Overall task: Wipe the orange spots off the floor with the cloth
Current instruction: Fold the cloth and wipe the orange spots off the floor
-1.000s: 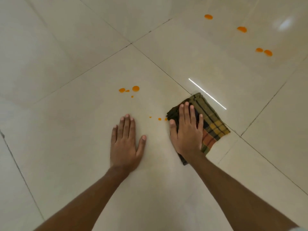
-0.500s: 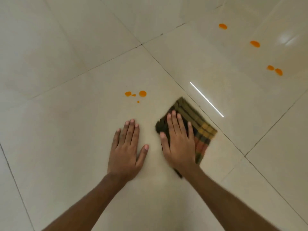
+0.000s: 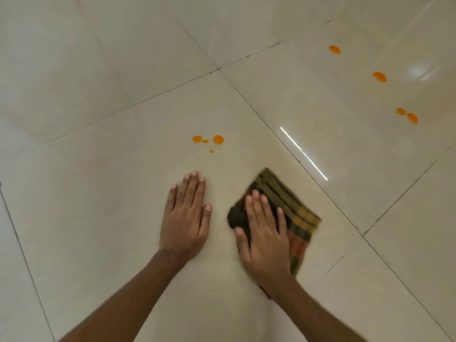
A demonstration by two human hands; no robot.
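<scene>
Glossy cream floor tiles (image 3: 98, 218) with thin dark grout lines fill my whole view; a bright streak of reflected light (image 3: 304, 153) lies at 1 o'clock from centre. No containers are present.

Orange spots: I see one cluster (image 3: 208, 140) of two larger drops and two small specks at 12 o'clock from my left hand, near its fingertips but apart from them. Four further spots (image 3: 379, 77) run along the tiles at 1 to 2 o'clock, well apart from both hands. Nothing stands between the cloth and the near cluster.

My left hand (image 3: 185, 218) lies flat on the bare tile, palm down, fingers straight and together, grasping nothing.

The cloth (image 3: 291, 208), a folded plaid piece in olive, black, yellow and orange, rests on the floor just beside the left hand, at 3 o'clock from it. My right hand (image 3: 265, 239) presses flat on top of it, fingers (image 3: 256, 206) extended and slightly spread, not clenched. Cloth shows beyond the fingertips toward 12 o'clock and past the hand's outer edge toward 3 o'clock. Its edges are motion-blurred.
</scene>
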